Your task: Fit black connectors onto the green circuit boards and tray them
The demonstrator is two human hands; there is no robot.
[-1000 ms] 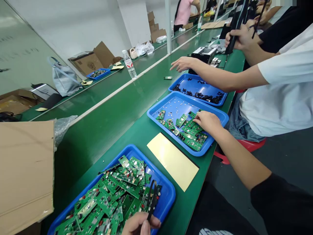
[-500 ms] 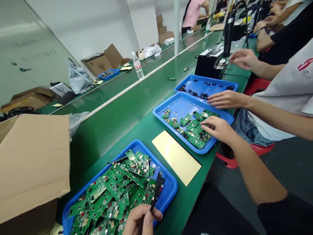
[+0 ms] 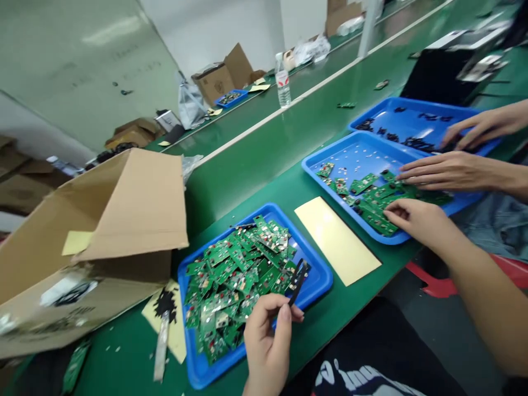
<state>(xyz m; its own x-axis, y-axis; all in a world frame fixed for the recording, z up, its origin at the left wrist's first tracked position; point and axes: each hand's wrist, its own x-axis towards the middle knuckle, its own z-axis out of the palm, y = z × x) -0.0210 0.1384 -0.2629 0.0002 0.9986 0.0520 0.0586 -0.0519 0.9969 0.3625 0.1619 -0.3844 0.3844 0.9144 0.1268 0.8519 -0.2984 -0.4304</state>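
My left hand (image 3: 267, 336) is low in the middle, closed on black tweezers (image 3: 297, 282) whose tips hang over the near blue tray (image 3: 317, 286). That tray is heaped with green circuit boards (image 3: 241, 275). My right hand (image 3: 414, 219) reaches out to the second blue tray (image 3: 355, 157). Its fingers are curled onto the green boards (image 3: 377, 220) at that tray's near edge, pinching one. A co-worker's hand (image 3: 443, 170) lies flat on the same boards just behind mine.
A third blue tray (image 3: 396, 118) with small black parts has the co-worker's other hand (image 3: 478, 127) in it. A yellow sheet (image 3: 336, 239) lies between the trays. An open cardboard box (image 3: 103, 231) stands left. A water bottle (image 3: 282, 81) and a black machine (image 3: 445, 77) are farther back.
The view has swung left and down. My right hand has curled its fingers on the boards. The co-worker's hands have come down into the two far trays.
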